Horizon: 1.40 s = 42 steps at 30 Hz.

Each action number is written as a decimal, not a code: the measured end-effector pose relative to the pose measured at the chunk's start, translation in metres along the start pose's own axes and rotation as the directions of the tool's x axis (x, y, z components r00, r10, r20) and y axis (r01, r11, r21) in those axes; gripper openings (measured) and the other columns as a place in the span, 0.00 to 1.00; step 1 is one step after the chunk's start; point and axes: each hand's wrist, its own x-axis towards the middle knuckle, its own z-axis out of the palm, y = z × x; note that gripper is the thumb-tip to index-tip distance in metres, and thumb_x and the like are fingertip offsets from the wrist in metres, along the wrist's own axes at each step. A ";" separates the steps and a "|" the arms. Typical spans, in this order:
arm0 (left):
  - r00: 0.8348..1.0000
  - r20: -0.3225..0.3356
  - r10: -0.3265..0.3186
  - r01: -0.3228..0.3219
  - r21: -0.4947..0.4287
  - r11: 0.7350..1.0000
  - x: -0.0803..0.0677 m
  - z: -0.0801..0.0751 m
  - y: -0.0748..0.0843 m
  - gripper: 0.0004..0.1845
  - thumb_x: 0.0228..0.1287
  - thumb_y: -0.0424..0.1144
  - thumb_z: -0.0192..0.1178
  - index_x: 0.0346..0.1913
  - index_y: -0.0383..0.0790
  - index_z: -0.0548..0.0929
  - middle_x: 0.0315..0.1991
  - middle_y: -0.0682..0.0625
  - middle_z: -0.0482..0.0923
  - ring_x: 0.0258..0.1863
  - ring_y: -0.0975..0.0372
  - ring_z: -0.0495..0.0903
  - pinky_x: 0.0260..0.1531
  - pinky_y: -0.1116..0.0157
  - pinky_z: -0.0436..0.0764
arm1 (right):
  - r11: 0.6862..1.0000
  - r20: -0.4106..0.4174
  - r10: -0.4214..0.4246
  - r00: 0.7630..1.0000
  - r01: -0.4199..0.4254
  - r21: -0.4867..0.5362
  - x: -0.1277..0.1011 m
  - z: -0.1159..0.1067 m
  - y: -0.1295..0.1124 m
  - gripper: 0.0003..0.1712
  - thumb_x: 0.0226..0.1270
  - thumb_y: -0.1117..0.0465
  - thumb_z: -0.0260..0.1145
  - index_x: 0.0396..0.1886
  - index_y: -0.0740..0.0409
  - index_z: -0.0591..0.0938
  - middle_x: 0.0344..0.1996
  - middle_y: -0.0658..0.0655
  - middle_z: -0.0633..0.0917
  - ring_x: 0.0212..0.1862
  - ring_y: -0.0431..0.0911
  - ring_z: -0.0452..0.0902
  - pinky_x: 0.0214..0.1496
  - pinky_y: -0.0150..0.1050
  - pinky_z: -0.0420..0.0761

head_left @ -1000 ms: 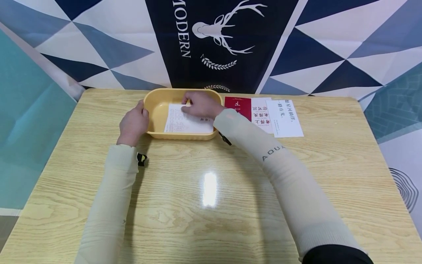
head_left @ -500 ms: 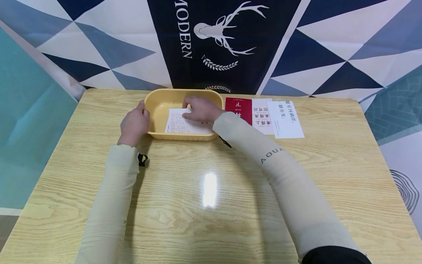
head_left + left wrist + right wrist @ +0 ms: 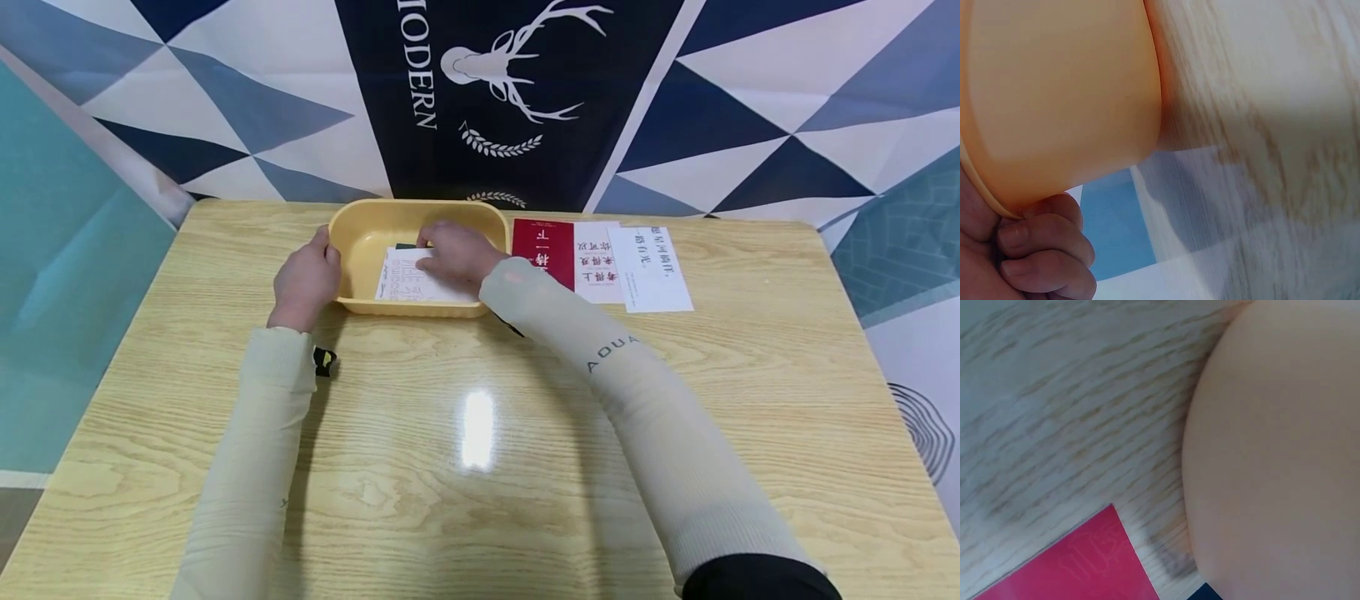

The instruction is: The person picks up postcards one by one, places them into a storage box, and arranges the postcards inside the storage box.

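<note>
A yellow plastic tub (image 3: pixel 360 237) stands at the far middle of the wooden table. My left hand (image 3: pixel 303 279) grips its left rim, thumb over the edge; the left wrist view shows curled fingers (image 3: pixel 1041 250) under the tub's wall (image 3: pixel 1060 94). Inside the tub lies a white printed card (image 3: pixel 408 283), with a dark edge of another card (image 3: pixel 405 247) behind it. My right hand (image 3: pixel 457 250) rests on the white card, fingers pressing it down. The right wrist view shows only the tub's outer wall (image 3: pixel 1279 456) and a red card's corner (image 3: pixel 1079 569).
To the right of the tub lie a red card (image 3: pixel 542 250), a white card with red characters (image 3: pixel 596 260) and a white card with black text (image 3: pixel 651 268), overlapping in a row. A patterned cloth backdrop (image 3: pixel 495 92) hangs behind the table (image 3: pixel 480 467).
The white card has sunk from leaning on the tub's rim to lying lower inside. My right hand has followed it down and slightly nearer. My left hand has stayed on the rim.
</note>
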 end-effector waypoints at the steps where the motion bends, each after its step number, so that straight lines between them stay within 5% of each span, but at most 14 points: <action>1: 1.000 0.000 0.000 0.000 -0.001 1.000 0.000 0.000 0.000 0.28 0.73 0.44 0.29 0.74 0.44 0.50 0.52 0.30 0.75 0.40 0.43 0.77 0.34 0.48 0.74 | 1.000 -0.003 0.000 1.000 0.000 -0.008 0.000 0.001 0.000 0.18 0.66 0.47 0.58 0.52 0.49 0.76 0.49 0.51 0.76 0.51 0.45 0.69 0.61 0.39 0.68; 31: 1.000 0.009 0.004 -0.004 0.001 1.000 0.001 -0.001 0.001 0.28 0.73 0.44 0.28 0.74 0.44 0.50 0.49 0.31 0.76 0.36 0.45 0.76 0.32 0.50 0.73 | 0.989 -0.042 -0.042 0.998 0.035 -0.144 -0.003 0.003 0.001 0.16 0.65 0.45 0.59 0.41 0.51 0.78 0.38 0.52 0.73 0.44 0.46 0.66 0.52 0.41 0.69; 42: 1.000 0.013 0.001 0.000 -0.004 1.000 0.000 -0.002 0.001 0.28 0.73 0.44 0.28 0.74 0.44 0.50 0.52 0.31 0.75 0.37 0.45 0.76 0.35 0.50 0.73 | 0.995 -0.030 0.035 0.999 -0.038 -0.090 -0.010 -0.011 -0.003 0.18 0.67 0.47 0.56 0.51 0.50 0.76 0.46 0.51 0.74 0.48 0.46 0.67 0.61 0.40 0.67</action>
